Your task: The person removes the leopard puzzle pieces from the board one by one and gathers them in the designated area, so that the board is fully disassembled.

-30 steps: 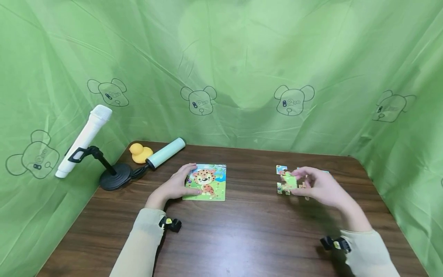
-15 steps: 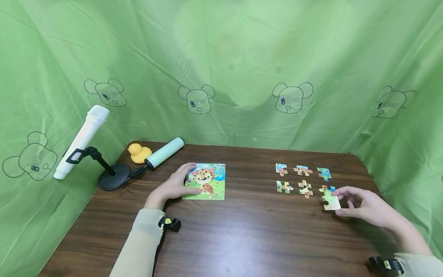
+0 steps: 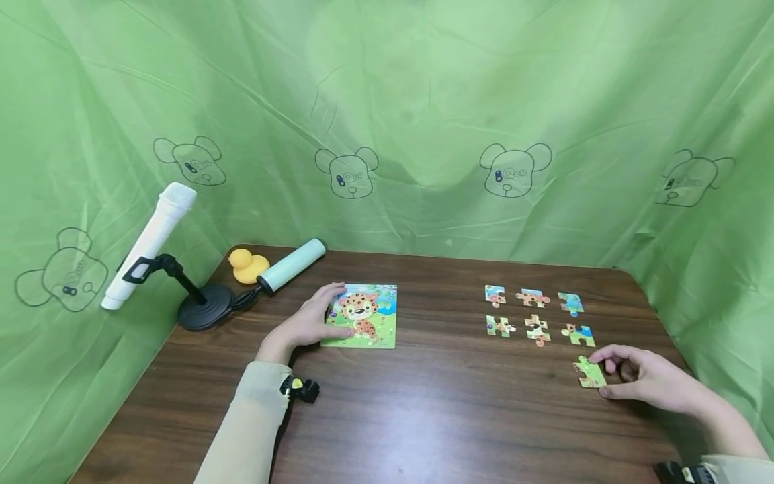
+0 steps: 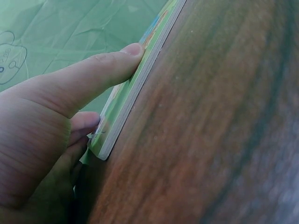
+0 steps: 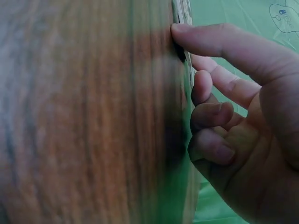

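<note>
In the head view my left hand [image 3: 305, 326] rests at the left side of a square leopard picture puzzle [image 3: 382, 329]. Its thumb lies straight on the puzzle's face, and the fingers are along the left edge, partly hidden behind the thumb in the left wrist view. At the right, my right hand [image 3: 650, 376] pinches a green puzzle piece [image 3: 589, 372] by its right side, low at the table. The right wrist view shows the remaining fingers curled in. Above that piece, several loose pieces lie in two rows, among them a green-and-blue one [image 3: 580, 335] and a spotted one [image 3: 537, 327].
At the back left stand a white microphone [image 3: 151, 235] on a black stand [image 3: 205, 308], a yellow rubber duck [image 3: 248, 267] and a light-blue cylinder [image 3: 293, 265] with a black end. A green curtain [image 3: 423, 134] surrounds the brown wooden table [image 3: 447, 417].
My right hand has moved right, then nearer to me. The green-and-blue piece now lies uncovered in the lower row, with the green piece below it. My left hand stays put.
</note>
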Motion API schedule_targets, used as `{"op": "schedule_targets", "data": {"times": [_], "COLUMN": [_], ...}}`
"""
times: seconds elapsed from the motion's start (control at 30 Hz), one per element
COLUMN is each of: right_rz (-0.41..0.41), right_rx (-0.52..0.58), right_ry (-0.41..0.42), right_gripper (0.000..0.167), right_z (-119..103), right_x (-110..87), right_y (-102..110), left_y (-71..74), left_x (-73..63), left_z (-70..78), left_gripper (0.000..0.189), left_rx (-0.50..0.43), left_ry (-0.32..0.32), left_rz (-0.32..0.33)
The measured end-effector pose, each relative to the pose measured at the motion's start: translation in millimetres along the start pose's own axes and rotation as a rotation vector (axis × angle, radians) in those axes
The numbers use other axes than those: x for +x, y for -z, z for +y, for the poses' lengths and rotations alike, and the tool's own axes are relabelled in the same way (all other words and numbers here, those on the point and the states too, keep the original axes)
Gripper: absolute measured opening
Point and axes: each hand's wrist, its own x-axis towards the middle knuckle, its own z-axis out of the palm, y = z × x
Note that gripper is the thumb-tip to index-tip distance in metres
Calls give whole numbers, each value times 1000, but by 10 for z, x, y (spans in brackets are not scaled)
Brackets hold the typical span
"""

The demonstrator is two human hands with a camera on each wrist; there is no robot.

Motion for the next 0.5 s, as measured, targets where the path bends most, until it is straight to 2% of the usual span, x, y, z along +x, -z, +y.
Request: {"op": "schedule_targets", "data": {"times": [0.5], "right_rz": [-10], "right_rx": [-9], "right_ry": [-5], "right_gripper": [47], "right_z": [-2], "right_x": [2], "right_y": [1], "left_y": [-6], "left_x": [12], "left_z": [-17], "left_gripper": [111], "left_rx": [10], "left_ry": [5], "left_rz": [-5]}}
